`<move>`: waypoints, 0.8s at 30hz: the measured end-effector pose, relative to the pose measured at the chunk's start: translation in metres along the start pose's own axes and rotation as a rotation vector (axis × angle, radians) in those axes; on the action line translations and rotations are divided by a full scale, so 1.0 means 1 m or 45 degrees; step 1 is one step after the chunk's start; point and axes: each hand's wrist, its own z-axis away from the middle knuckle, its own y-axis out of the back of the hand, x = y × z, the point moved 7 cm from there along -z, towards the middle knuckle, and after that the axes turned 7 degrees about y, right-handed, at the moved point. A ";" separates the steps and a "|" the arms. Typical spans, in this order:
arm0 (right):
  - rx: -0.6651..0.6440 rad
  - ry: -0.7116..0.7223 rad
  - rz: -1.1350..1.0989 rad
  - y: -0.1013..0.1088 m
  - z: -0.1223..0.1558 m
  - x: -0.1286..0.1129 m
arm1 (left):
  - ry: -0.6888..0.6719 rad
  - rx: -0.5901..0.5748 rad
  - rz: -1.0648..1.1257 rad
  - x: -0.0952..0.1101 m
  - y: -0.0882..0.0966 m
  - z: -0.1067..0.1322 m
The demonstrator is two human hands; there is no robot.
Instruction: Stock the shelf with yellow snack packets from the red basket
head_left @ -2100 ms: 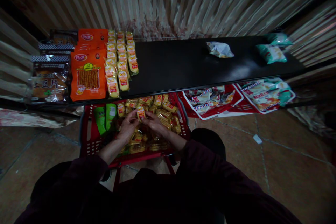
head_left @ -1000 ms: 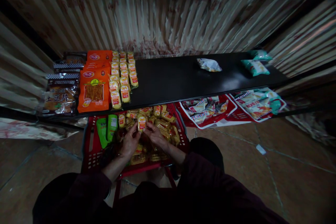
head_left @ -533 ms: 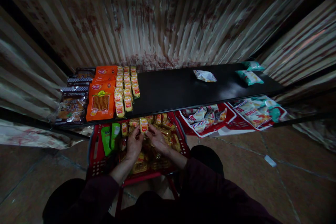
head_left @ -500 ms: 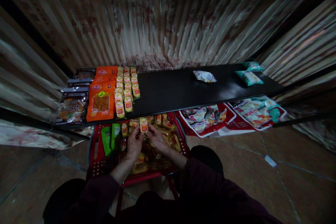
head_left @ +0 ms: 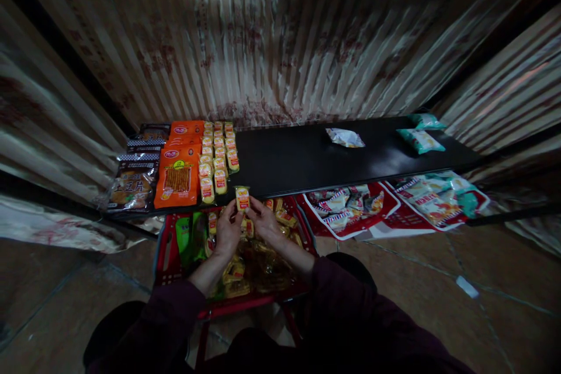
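Observation:
Between my fingertips is a small yellow snack packet [head_left: 242, 197] with a red-and-white label, held upright at the front edge of the black shelf [head_left: 289, 160]. My left hand [head_left: 228, 229] grips its left side and my right hand [head_left: 265, 223] its right side; both are closed on it. Beneath my hands, a red basket [head_left: 163, 257] contains many similar yellow packets [head_left: 236, 272] and green packets [head_left: 184, 236] at its left. Rows of matching yellow packets [head_left: 214, 158] stand on the shelf, left of the held one.
Orange snack bags [head_left: 177, 178] and dark brown bags [head_left: 132, 184] line the shelf's left end. A white packet [head_left: 345, 138] and teal packets [head_left: 421, 140] lie farther right. Two red baskets of packets [head_left: 342, 204] sit below the shelf's right part. A striped curtain [head_left: 280, 41] hangs behind.
Both hands have raised the yellow packet from over the basket toward the shelf's front edge. The view has shifted slightly, so the shelf appears lower and farther right.

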 end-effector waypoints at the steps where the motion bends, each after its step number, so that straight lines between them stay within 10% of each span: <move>1: 0.001 0.002 0.002 0.000 -0.003 0.000 | -0.010 0.009 -0.002 0.002 0.000 -0.002; 24: 0.064 -0.017 0.700 0.006 -0.041 -0.021 | -0.005 0.148 -0.254 0.022 -0.001 -0.034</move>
